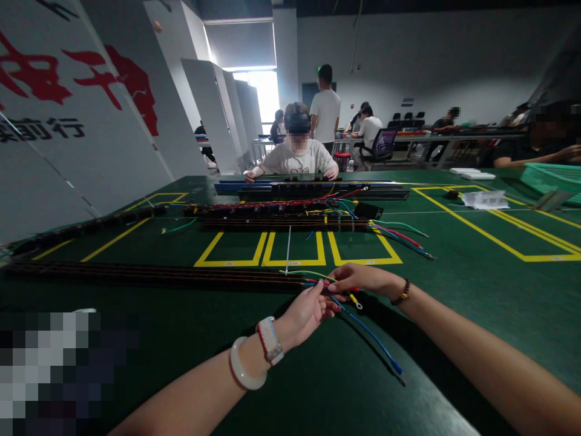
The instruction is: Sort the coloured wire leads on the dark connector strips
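Note:
A long dark wire harness (181, 277) lies across the green table, and its loose wire ends come out near the middle. My left hand (311, 309) is closed on the wires at the harness end, thumb on top. My right hand (363, 280) pinches the same bunch from the other side, its fingertips close to the left thumb. From beneath the fingers a blue wire (367, 327) runs toward the lower right, ending in a lug. Beside it pokes out a yellow ring terminal (354, 299). A green-yellow wire (313, 274) passes above the hands. The exact grip is partly hidden by the fingers.
Beyond the yellow tape frames (294, 263) lies another dark harness (281, 224) with coloured wire ends. A white zip tie (289, 248) is upright near mine. Across the table a person (297, 157) sits with both hands at black bars. A green basket (551, 178) stands at right.

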